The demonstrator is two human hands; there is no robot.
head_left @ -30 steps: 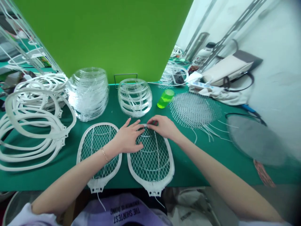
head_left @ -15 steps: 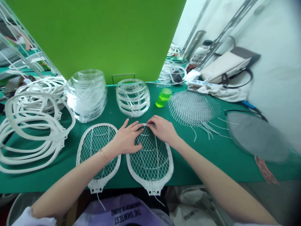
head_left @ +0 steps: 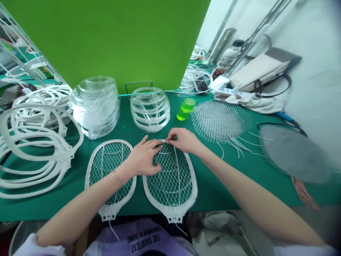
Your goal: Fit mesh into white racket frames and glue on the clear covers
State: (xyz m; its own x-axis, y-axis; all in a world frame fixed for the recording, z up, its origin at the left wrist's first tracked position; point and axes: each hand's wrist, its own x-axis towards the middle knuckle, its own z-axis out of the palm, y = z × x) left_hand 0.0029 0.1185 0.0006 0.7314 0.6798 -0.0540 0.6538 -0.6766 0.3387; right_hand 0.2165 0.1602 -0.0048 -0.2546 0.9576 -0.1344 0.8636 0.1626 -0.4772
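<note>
Two white swatter heads with metal mesh lie flat on the green table, the left swatter head (head_left: 109, 160) and the right swatter head (head_left: 170, 192). Each has a short white wire out of its neck at the near edge. My left hand (head_left: 145, 156) rests on the upper left of the right head, its fingers spread over rim and mesh. At the middle of that head's top rim, my right hand (head_left: 183, 139) is closed in a pinch. Whatever its fingertips hold is too small to make out.
White frames (head_left: 34, 156) pile up at left. Behind the heads stand two stacks of clear plastic rings, a tall stack (head_left: 96, 108) and a shorter stack (head_left: 150, 110). A green cylinder (head_left: 185, 109), mesh sheets (head_left: 220, 121) and a grey mesh pile (head_left: 293, 153) lie rightward.
My right hand's fingers have curled tighter at the top rim and its knuckles have risen slightly. My left hand stays spread in place. The camera view has shifted a little.
</note>
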